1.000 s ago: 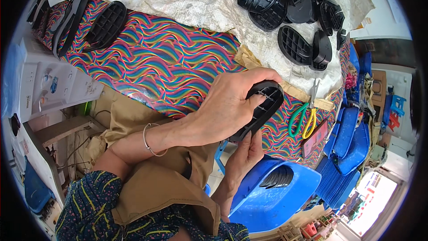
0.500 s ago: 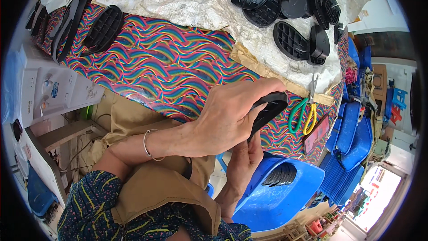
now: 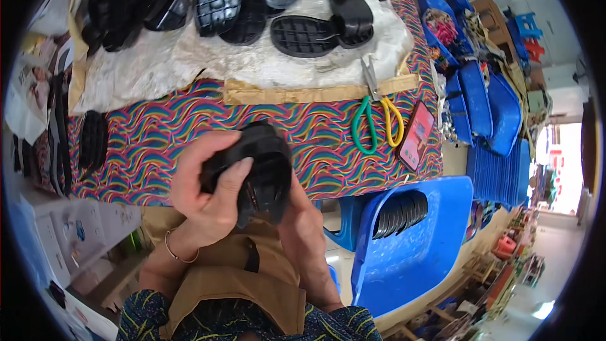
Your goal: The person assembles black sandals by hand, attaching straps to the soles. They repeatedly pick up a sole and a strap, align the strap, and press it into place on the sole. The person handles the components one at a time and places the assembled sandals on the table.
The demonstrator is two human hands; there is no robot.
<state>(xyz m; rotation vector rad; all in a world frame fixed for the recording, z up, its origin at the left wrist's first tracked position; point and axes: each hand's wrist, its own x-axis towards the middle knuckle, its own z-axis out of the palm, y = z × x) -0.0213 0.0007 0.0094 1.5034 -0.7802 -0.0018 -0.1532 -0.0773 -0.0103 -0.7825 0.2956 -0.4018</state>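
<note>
Hands meet at the near edge of the rainbow-striped table cover [image 3: 158, 145]: left hand [image 3: 208, 196] curls its fingers over a black rubber sole [image 3: 262, 167], right hand [image 3: 303, 215] grips it from beneath. Far of them the cover lies bare up to the tan strip [image 3: 303, 95]. Right, green-and-yellow scissors [image 3: 372, 123] and a phone [image 3: 416, 136] lie near the table's edge, above a blue chair [image 3: 410, 252].

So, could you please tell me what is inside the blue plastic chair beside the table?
A row of black soles stands on edge on the seat of the blue chair, stacked side by side. Only their upper edges show; the chair's rim hides their lower parts, and whatever lies beneath them.
</note>
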